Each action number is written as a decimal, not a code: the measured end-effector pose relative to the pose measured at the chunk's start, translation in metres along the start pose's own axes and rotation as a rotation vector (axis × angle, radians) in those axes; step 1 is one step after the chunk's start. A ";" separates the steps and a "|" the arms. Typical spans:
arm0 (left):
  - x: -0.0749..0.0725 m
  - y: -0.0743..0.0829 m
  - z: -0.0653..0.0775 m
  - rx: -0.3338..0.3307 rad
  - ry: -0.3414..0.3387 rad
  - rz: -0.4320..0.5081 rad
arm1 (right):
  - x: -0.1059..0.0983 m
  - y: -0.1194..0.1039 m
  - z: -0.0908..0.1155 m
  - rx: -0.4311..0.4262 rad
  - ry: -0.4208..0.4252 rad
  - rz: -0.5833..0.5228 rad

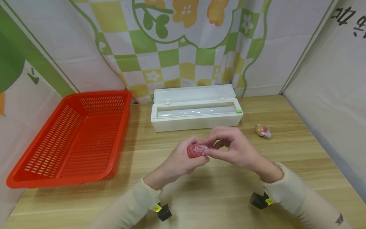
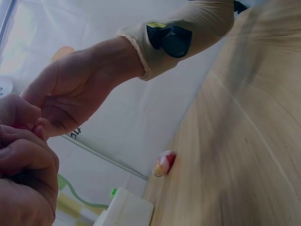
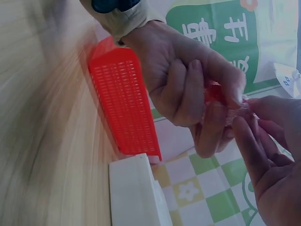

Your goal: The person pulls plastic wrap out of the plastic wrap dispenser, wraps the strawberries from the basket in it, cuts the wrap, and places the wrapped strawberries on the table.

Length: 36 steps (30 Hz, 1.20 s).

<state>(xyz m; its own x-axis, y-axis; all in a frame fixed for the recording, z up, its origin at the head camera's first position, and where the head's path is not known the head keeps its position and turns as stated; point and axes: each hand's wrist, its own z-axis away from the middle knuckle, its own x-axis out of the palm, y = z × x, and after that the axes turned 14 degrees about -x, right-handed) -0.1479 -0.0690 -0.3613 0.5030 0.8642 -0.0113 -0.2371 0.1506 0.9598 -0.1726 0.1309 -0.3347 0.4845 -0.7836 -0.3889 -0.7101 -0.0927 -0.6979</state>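
Note:
My left hand (image 1: 183,159) grips a red, rounded item wrapped in clear plastic film (image 1: 196,150), with the fingers curled round it. From the right, my right hand (image 1: 233,148) pinches the gathered end of the film between thumb and fingertips. In the right wrist view the red item (image 3: 214,92) shows between the left hand's fingers, and the crinkled film (image 3: 239,112) runs to the right fingertips. What kind of thing is inside the wrap cannot be made out. Behind both hands stands a white cling film dispenser (image 1: 197,122), its lid raised and a film roll inside.
A red plastic basket (image 1: 114,152) with slotted sides stands on the left of the wooden table (image 1: 228,203). To the right lies a small yellow and red bundle wrapped in film (image 1: 263,131). A checked curtain (image 1: 186,57) hangs behind the table, with pale walls on both sides.

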 end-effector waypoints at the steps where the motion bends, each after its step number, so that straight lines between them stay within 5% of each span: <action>1: 0.000 0.000 0.000 0.006 0.004 -0.006 | 0.001 0.000 0.000 -0.007 0.008 0.008; 12: -0.001 0.000 0.000 0.032 -0.136 0.083 | -0.004 0.007 0.001 -0.103 -0.078 -0.116; 19: -0.002 -0.002 0.001 -0.013 -0.205 0.150 | -0.002 0.011 0.000 -0.197 -0.119 -0.014; 29: -0.007 0.000 0.001 -0.052 -0.328 0.295 | -0.001 0.014 0.007 -0.107 -0.053 -0.005; 32: -0.008 0.001 0.001 -0.065 -0.304 0.281 | -0.002 0.014 0.008 -0.100 -0.042 -0.003; 36: -0.007 0.002 -0.001 -0.066 -0.161 0.190 | 0.000 0.015 0.009 -0.092 -0.016 0.022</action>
<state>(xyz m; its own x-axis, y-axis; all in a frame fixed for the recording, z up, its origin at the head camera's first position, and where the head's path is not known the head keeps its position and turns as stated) -0.1522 -0.0742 -0.3596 0.5688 0.7932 0.2175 -0.3909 0.0280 0.9200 -0.1791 0.1353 -0.3505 0.4755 -0.7765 -0.4134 -0.7643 -0.1319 -0.6313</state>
